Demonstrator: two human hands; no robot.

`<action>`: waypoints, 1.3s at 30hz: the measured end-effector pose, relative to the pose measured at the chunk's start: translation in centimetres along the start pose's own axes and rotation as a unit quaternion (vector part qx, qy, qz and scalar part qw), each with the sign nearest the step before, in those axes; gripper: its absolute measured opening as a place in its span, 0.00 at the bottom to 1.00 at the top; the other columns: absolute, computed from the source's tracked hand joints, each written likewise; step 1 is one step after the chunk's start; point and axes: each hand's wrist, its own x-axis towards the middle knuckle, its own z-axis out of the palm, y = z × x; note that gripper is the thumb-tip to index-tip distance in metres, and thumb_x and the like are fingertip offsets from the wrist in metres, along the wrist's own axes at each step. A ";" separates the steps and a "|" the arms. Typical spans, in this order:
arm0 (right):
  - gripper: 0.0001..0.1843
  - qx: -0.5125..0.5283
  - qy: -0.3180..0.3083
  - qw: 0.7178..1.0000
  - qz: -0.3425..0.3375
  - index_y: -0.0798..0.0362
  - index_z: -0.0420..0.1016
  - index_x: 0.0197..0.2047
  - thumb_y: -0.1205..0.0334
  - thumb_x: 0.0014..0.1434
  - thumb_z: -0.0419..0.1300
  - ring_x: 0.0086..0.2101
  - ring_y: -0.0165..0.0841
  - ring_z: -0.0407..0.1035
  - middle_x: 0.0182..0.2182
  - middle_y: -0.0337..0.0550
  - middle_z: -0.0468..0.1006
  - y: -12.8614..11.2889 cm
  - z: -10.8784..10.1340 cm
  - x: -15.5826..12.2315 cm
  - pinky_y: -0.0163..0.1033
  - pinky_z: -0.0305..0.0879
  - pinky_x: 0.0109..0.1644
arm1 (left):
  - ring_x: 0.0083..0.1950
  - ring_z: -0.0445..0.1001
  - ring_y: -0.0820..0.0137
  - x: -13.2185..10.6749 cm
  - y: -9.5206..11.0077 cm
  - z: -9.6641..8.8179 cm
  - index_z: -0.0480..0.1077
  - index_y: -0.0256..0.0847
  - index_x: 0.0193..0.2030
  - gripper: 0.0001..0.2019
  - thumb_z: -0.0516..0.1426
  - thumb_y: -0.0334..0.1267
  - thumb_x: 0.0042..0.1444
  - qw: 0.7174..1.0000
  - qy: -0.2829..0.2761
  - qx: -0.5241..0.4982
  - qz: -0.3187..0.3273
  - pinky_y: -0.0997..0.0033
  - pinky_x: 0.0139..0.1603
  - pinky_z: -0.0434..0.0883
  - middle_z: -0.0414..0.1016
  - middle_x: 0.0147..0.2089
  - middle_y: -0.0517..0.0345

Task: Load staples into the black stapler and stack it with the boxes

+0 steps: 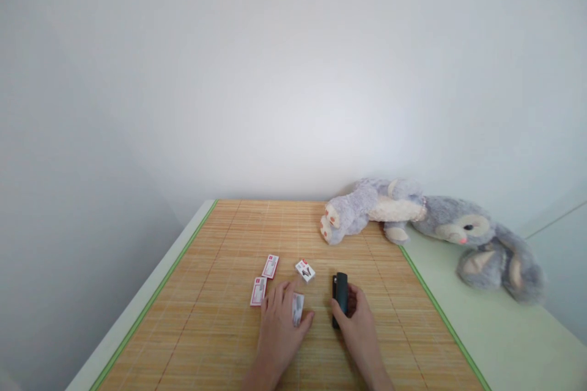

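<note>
Seemingly mid-handling, the right hand [359, 319] pinches a long black stapler [340, 293] on tan bamboo matting [215, 336], while the left hand [279, 321] spreads over a white printed box [298, 308], needing closure to grip.

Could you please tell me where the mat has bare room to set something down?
The mat is bare left of the small boxes, behind them toward the wall, and between the right hand and the right green edge. It is crowded around the left hand, boxes and black stapler.

boxes [258, 291]: 4 (one partly hidden); stapler [340, 300]: 1; plush rabbit [397, 209]: 1; mat [220, 330]: 1
</note>
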 end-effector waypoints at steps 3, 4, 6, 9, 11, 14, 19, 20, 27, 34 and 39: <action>0.24 -0.060 -0.042 0.996 -0.053 0.50 0.78 0.53 0.59 0.50 0.64 0.46 0.46 0.74 0.46 0.47 0.81 -0.3 -1.4 0.8 0.49 0.68 0.55 | 0.58 0.70 0.57 -1.1 -0.5 -0.7 0.72 0.47 0.59 0.20 0.58 0.38 0.59 0.999 -0.026 -0.016 -0.009 0.53 0.62 0.65 0.74 0.56 0.52; 0.24 -0.080 -0.064 0.992 -0.070 0.49 0.79 0.51 0.61 0.49 0.64 0.47 0.46 0.73 0.46 0.46 0.81 -0.6 -1.8 1.2 0.50 0.67 0.55 | 0.57 0.71 0.58 -1.6 -0.7 -1.0 0.72 0.48 0.58 0.19 0.56 0.36 0.59 0.999 -0.043 -0.025 0.004 0.55 0.60 0.66 0.75 0.55 0.53; 0.24 -0.107 -0.112 0.983 -0.099 0.47 0.82 0.49 0.64 0.47 0.62 0.47 0.46 0.73 0.44 0.44 0.82 -1.3 -2.2 1.8 0.50 0.66 0.56 | 0.58 0.71 0.60 -2.7 -0.9 -1.6 0.72 0.52 0.59 0.22 0.56 0.32 0.57 0.995 -0.077 -0.043 0.039 0.57 0.60 0.67 0.75 0.57 0.55; 0.22 -0.118 -0.186 0.967 -0.126 0.45 0.84 0.45 0.66 0.46 0.62 0.44 0.44 0.73 0.41 0.42 0.82 -3.0 -1.5 2.3 0.48 0.66 0.55 | 0.63 0.69 0.58 -3.9 -1.3 -2.1 0.70 0.56 0.62 0.28 0.59 0.33 0.54 0.992 -0.097 -0.051 0.070 0.56 0.64 0.67 0.73 0.62 0.57; 0.20 -0.113 -0.233 0.956 -0.140 0.45 0.84 0.43 0.67 0.47 0.62 0.44 0.43 0.73 0.40 0.41 0.82 -4.5 -0.4 2.2 0.46 0.66 0.53 | 0.67 0.66 0.56 -4.4 -1.6 -2.1 0.67 0.56 0.66 0.32 0.61 0.36 0.53 0.992 -0.090 -0.043 0.083 0.52 0.68 0.65 0.69 0.67 0.56; 0.18 -0.092 -0.282 0.943 -0.149 0.46 0.83 0.44 0.67 0.49 0.62 0.46 0.43 0.73 0.42 0.42 0.82 -6.4 1.5 1.8 0.45 0.67 0.54 | 0.71 0.61 0.53 -4.8 -2.3 -1.5 0.61 0.57 0.72 0.35 0.61 0.41 0.56 0.991 -0.079 -0.021 0.104 0.47 0.71 0.62 0.63 0.73 0.57; 0.16 0.002 -0.310 0.943 -0.117 0.47 0.82 0.47 0.59 0.54 0.65 0.48 0.43 0.73 0.44 0.44 0.82 -7.5 3.4 1.6 0.47 0.68 0.57 | 0.72 0.61 0.51 -5.3 -3.3 -0.2 0.59 0.57 0.74 0.34 0.58 0.41 0.61 0.996 -0.034 0.034 0.071 0.42 0.72 0.59 0.64 0.73 0.57; 0.17 0.030 -0.313 0.944 -0.103 0.47 0.82 0.49 0.56 0.55 0.66 0.49 0.43 0.73 0.45 0.44 0.82 -7.4 3.3 1.8 0.48 0.68 0.58 | 0.72 0.61 0.50 -5.4 -3.5 0.0 0.59 0.57 0.74 0.33 0.58 0.41 0.61 0.997 -0.027 0.044 0.062 0.41 0.73 0.57 0.64 0.73 0.57; 0.22 0.139 -0.277 0.950 -0.036 0.45 0.79 0.54 0.47 0.59 0.67 0.59 0.45 0.69 0.56 0.48 0.78 -6.1 -2.7 3.2 0.53 0.63 0.66 | 0.75 0.57 0.50 -5.5 -3.6 0.3 0.58 0.60 0.73 0.33 0.59 0.46 0.61 0.998 -0.016 0.054 0.041 0.36 0.76 0.46 0.62 0.74 0.61; 0.30 0.124 -0.204 0.970 0.052 0.47 0.77 0.55 0.42 0.53 0.71 0.51 0.47 0.74 0.49 0.49 0.81 -2.3 -6.7 3.0 0.55 0.71 0.59 | 0.75 0.57 0.53 -4.8 -3.8 -0.2 0.58 0.56 0.73 0.36 0.61 0.44 0.58 0.996 -0.027 0.043 0.070 0.42 0.77 0.51 0.62 0.74 0.59; 0.35 0.109 -0.182 0.967 0.143 0.48 0.77 0.53 0.36 0.48 0.71 0.32 0.38 0.77 0.36 0.44 0.81 -0.5 -6.9 1.2 0.44 0.76 0.37 | 0.70 0.63 0.54 -5.3 -5.0 -1.7 0.65 0.54 0.69 0.29 0.60 0.44 0.60 0.998 -0.027 0.022 0.061 0.48 0.71 0.62 0.68 0.69 0.55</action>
